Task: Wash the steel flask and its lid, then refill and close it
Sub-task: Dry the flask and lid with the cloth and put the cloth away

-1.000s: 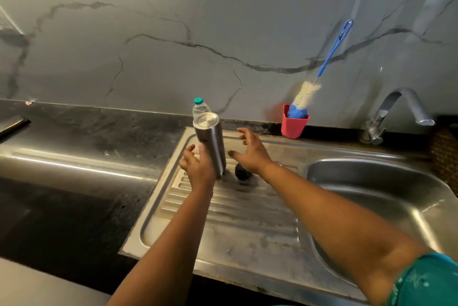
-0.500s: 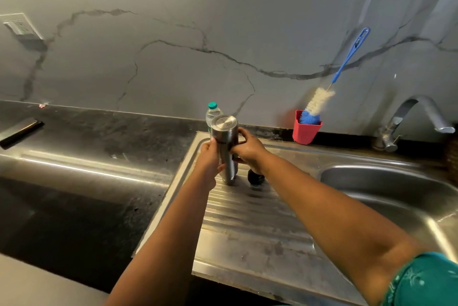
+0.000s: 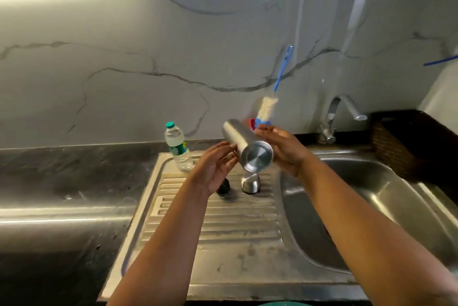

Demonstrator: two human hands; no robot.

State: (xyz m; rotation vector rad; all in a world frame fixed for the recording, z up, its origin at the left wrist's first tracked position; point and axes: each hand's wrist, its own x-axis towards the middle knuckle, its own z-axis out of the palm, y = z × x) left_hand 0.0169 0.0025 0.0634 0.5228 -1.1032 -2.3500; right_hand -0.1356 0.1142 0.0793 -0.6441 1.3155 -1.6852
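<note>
Steel flask [image 3: 244,145] hangs in the air above the ribbed draining board [image 3: 223,221], tipped nearly level with its flat base toward the camera, held between the two hands. To its left the left hand [image 3: 215,169] is spread, only its fingertips touching the flask's side. To its right the right hand [image 3: 285,149] wraps round the body. A plastic water bottle [image 3: 177,146] stands at the board's back left corner; its green label is too blurred to read. A black stopper [image 3: 223,188] is half hidden behind the left hand; beside it stands a steel lid [image 3: 250,183]. A red cup [image 3: 252,123] holding a bottle brush [image 3: 269,107] is mostly covered by the flask. Farther right are the tap [image 3: 334,117] and sink basin [image 3: 384,196].
</note>
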